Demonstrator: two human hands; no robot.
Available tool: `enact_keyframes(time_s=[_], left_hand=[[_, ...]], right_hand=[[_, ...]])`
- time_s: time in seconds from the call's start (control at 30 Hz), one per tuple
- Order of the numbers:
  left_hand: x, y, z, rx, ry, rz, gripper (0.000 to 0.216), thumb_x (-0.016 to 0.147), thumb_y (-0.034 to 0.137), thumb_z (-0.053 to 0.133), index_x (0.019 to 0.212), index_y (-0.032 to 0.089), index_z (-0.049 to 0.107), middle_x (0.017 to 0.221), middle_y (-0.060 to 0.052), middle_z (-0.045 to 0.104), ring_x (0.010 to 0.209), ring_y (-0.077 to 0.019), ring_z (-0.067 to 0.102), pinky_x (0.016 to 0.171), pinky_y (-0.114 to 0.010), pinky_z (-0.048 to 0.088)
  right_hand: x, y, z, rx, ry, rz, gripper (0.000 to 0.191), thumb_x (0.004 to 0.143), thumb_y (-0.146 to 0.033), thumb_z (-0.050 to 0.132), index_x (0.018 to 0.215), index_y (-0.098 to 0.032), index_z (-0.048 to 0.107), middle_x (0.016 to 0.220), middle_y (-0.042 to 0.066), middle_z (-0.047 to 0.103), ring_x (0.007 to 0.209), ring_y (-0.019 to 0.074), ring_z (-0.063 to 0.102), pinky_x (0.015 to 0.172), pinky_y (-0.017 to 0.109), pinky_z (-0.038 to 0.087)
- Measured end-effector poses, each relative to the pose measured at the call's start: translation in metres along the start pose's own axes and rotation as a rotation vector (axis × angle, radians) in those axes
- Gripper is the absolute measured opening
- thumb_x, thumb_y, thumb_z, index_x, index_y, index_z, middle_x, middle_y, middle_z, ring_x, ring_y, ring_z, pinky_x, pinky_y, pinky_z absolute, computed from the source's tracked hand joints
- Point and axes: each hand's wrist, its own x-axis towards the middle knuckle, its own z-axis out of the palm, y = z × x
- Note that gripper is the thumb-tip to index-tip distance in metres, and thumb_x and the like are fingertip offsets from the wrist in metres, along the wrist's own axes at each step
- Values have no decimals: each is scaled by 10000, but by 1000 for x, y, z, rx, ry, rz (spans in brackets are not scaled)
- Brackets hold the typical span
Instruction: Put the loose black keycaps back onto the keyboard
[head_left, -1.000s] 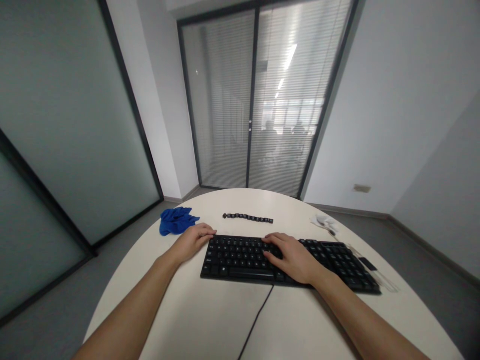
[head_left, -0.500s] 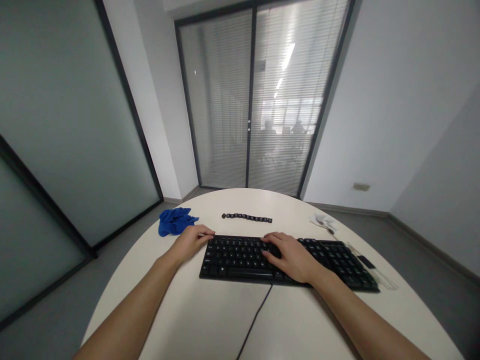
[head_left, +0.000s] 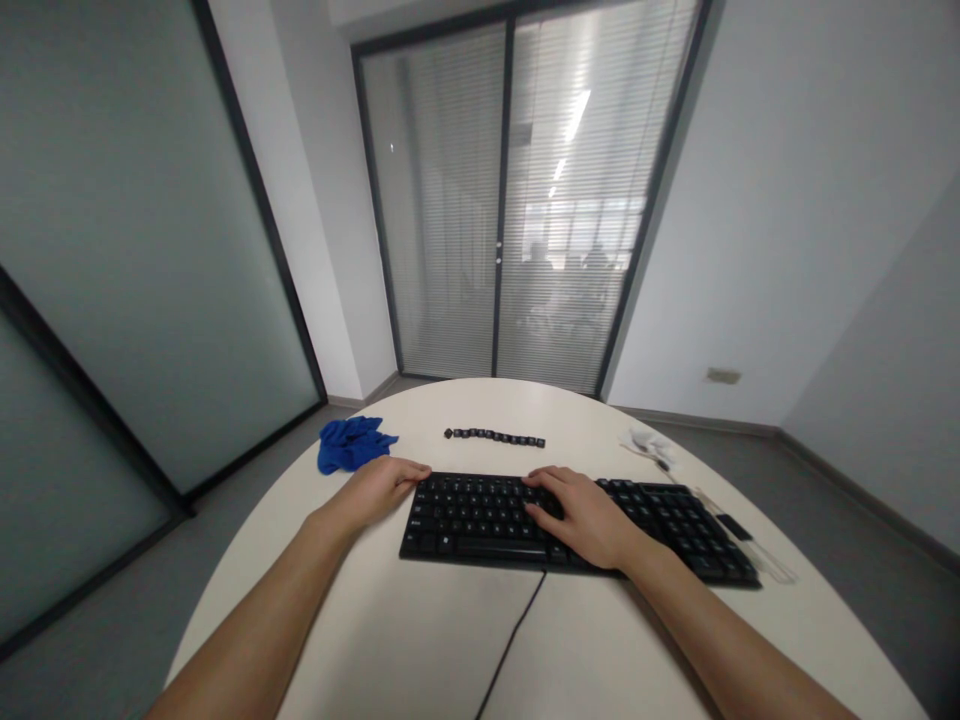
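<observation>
A black keyboard (head_left: 480,548) lies flat on the white round table, its cable (head_left: 511,640) running toward me. My left hand (head_left: 388,484) is closed at the keyboard's far left corner, its fingertips and thumb pinching the edge there. My right hand (head_left: 581,512) rests over the middle-right of the keys, fingers stretched forward to the upper rows and thumb apart; some keys beneath it are hidden. Behind the keyboard a slightly curved row of small black keycaps (head_left: 495,436) lies on the table.
A crumpled blue cloth (head_left: 351,444) lies beyond my left hand. At the right are a whitish crumpled item (head_left: 646,442) and a small dark object (head_left: 735,527) with a pale cord. The round table's edge (head_left: 491,380) faces a glass partition with blinds (head_left: 570,250).
My left hand's fingers have closed slightly at the keyboard corner. The right hand stays in nearly the same place, and the keyboard and keycaps have not visibly moved on the table.
</observation>
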Motion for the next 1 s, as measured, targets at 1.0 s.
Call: enact_keyframes(time_s=[1.0], left_hand=[[73, -23, 25, 98, 165, -327, 427, 899, 350, 535, 1272, 171, 639, 1185, -142, 719, 1080, -296, 671, 966, -387, 474]], right_hand=[[-1, -2, -1, -11, 14, -1, 304, 937, -399, 575, 1163, -210, 652, 1165, 98, 693, 1081, 272, 623, 980, 428, 469]])
